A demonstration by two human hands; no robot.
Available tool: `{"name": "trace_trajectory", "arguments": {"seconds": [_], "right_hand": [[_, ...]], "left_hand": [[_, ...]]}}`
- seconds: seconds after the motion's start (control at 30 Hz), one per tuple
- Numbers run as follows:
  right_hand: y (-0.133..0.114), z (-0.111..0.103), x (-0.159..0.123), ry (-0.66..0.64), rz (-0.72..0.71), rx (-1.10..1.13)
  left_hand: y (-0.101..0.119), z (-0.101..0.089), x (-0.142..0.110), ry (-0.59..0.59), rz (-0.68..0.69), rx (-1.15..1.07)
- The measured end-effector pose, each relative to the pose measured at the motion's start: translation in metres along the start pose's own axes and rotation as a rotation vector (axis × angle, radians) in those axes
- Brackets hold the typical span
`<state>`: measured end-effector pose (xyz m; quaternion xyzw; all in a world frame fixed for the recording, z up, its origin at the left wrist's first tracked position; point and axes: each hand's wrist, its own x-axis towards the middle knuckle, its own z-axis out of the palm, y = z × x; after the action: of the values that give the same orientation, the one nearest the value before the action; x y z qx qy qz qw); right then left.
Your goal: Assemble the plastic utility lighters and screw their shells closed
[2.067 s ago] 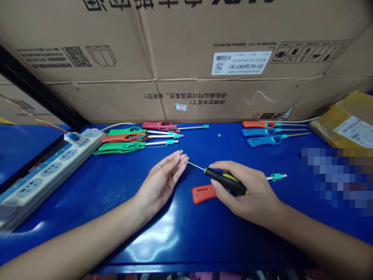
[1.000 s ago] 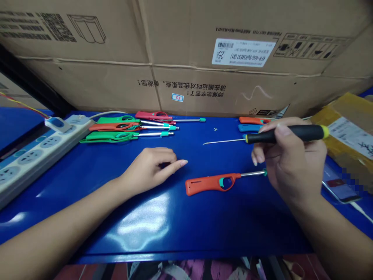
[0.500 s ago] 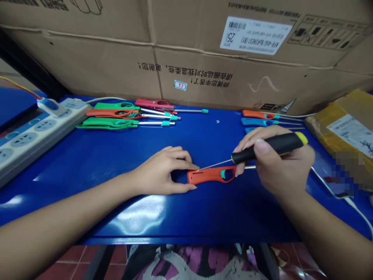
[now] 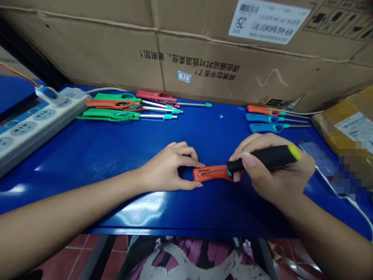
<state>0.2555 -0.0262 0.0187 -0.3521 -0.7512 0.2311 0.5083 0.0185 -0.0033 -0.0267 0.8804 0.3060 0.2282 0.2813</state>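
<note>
An orange long-necked gas lighter (image 4: 207, 177) lies flat on the blue table in front of me. My left hand (image 4: 171, 167) steadies its left end, forefinger on the far edge and thumb on the near edge. A screwdriver with a black and yellow handle (image 4: 269, 157) is gripped in my right hand (image 4: 276, 179). Its thin shaft (image 4: 214, 170) runs left over the lighter body, the tip near the left end below a narrow slot. Whether the tip touches the plastic I cannot tell. The screwdriver and my right fingers cover the lighter's trigger end.
Several green, orange and red lighters (image 4: 109, 114) lie at the back left beside a white power strip (image 4: 32, 120). Three more, one orange and two blue (image 4: 264, 128), lie at back right. A phone (image 4: 320, 163) and taped parcel (image 4: 355, 120) sit right; a large carton (image 4: 116, 50) stands behind.
The screwdriver tip has shifted from the slot near the lighter's far edge to lower on its body. My right hand has come nearer to me, uncovering the blue lighters behind it.
</note>
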Motion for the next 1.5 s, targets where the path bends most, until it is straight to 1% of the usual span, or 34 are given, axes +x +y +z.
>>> {"name": "trace_trajectory", "arguments": {"seconds": [0.1, 0.47, 0.77, 0.9, 0.97, 1.07, 1.13, 1.2, 1.23, 1.27, 1.3, 1.37, 1.43, 1.5], "right_hand": [[-0.001, 0.001, 0.002, -0.012, -0.027, 0.026], [0.000, 0.004, 0.000, -0.005, -0.039, 0.067], [0.002, 0.006, 0.000, -0.008, 0.019, 0.076], [0.000, 0.007, -0.001, -0.014, 0.081, 0.114], [-0.001, 0.008, -0.001, -0.034, 0.104, 0.180], [-0.002, 0.007, 0.002, -0.080, 0.074, 0.308], [-0.002, 0.002, 0.006, -0.176, 0.082, 0.377], [-0.004, -0.005, 0.010, -0.334, 0.143, 0.398], [-0.007, -0.009, 0.013, -0.398, 0.170, 0.363], [-0.010, -0.011, 0.015, -0.440, 0.173, 0.283], [-0.014, -0.012, 0.017, -0.457, 0.140, 0.168], [-0.023, -0.011, 0.022, -0.411, -0.006, -0.116], [-0.030, -0.006, 0.026, -0.306, -0.181, -0.374], [-0.033, 0.001, 0.028, -0.233, -0.286, -0.513]], "left_hand": [[0.000, 0.000, -0.001, -0.001, 0.013, 0.020], [0.000, 0.001, 0.000, 0.004, 0.028, 0.032], [0.000, 0.001, -0.001, 0.006, 0.033, 0.037], [0.000, 0.001, 0.000, 0.000, 0.030, 0.044], [0.000, 0.001, 0.000, -0.001, 0.035, 0.048], [0.001, 0.001, 0.000, 0.005, 0.040, 0.056], [0.001, 0.000, -0.001, 0.001, 0.037, 0.067], [0.001, -0.001, -0.002, -0.009, 0.037, 0.080], [0.001, -0.001, -0.002, -0.012, 0.040, 0.087], [0.001, -0.001, -0.002, -0.014, 0.046, 0.095], [0.001, -0.002, -0.002, -0.015, 0.052, 0.104], [0.002, -0.002, -0.002, -0.012, 0.056, 0.121], [0.001, -0.001, -0.002, -0.004, 0.059, 0.135], [0.001, 0.000, -0.003, 0.008, 0.071, 0.140]]}}
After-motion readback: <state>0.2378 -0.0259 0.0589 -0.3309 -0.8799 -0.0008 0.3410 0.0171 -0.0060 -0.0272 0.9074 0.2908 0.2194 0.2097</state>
